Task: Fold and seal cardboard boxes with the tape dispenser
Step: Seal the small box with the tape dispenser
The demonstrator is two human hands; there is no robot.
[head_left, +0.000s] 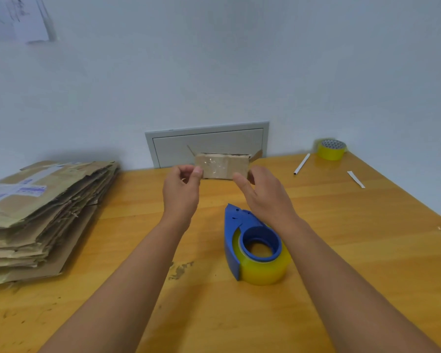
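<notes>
A small brown cardboard box (224, 166), taped over with clear tape, sits at the far side of the wooden table (367, 225). My left hand (181, 192) pinches its left edge between thumb and curled fingers. My right hand (264, 194) is at the box's right end with fingers loosely spread and the thumb near its lower edge; a firm hold is not visible. A blue tape dispenser (252, 240) loaded with a yellowish clear roll lies on the table between my forearms, held by neither hand.
A tall stack of flattened cardboard boxes (41, 207) fills the table's left side. A yellow tape roll (332, 149), a white stick (301, 164) and a paper strip (356, 179) lie at the far right. A grey wall panel (206, 141) is behind the box.
</notes>
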